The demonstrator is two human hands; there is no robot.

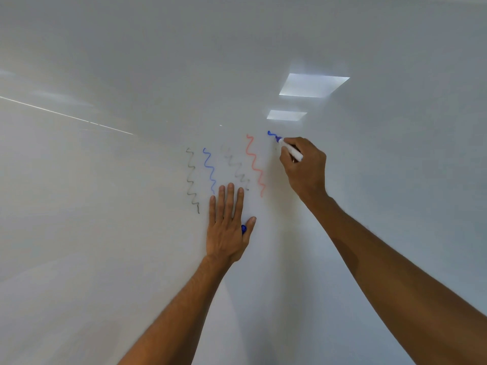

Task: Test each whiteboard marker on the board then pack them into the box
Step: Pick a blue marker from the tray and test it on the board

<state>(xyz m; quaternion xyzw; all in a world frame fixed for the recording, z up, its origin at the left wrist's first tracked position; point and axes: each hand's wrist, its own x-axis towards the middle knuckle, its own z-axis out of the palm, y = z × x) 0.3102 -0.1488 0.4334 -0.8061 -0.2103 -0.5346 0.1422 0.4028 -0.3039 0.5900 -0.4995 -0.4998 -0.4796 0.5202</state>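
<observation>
**boardnerd:** Head view only. The right hand has its fingers clamped on a white-barrelled blue whiteboard marker, tip touching the glossy white whiteboard. A short blue stroke sits just up and left of those fingers, so I'd say testing is in hand and this squiggle has barely begun.

**capless:** And the other hand?

**boardnerd:** The left hand lies flat on the board, fingers together and straight, with a small blue plastic cap pinched between thumb and palm. Above its fingertips are four finished squiggles: grey, blue, a fainter grey and red.

**capless:** Next?

**boardnerd:** My guess: drag the line down in a wiggle like the others, then bring the cap across and press it on.

**capless:** The box?

**boardnerd:** Not in frame, no desk either. Can't tell what's packed.
</observation>
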